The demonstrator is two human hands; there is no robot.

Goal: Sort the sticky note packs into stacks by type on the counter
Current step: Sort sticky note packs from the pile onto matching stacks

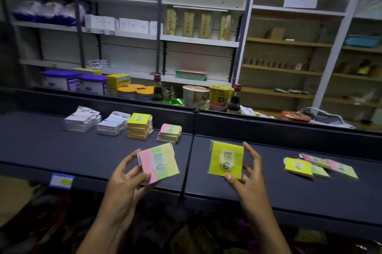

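Observation:
My left hand [126,179] holds a pink, green and yellow striped pack [160,162] marked 2209 above the dark counter [62,150]. My right hand [248,173] pinches a plain yellow pack [226,159] marked 2207. At the back left stand a stack of yellow packs [139,126], a lower stack of striped packs [170,133] and two piles of white packs [81,121] [111,123]. To the right, several loose yellow and striped packs [319,165] lie overlapping.
A raised dark ledge [268,123] runs behind the counter, with tubs, noodle cups and sauce bottles [234,100] beyond it. Shelving with boxed goods fills the back wall. A blue price label [62,180] hangs on the counter's front edge.

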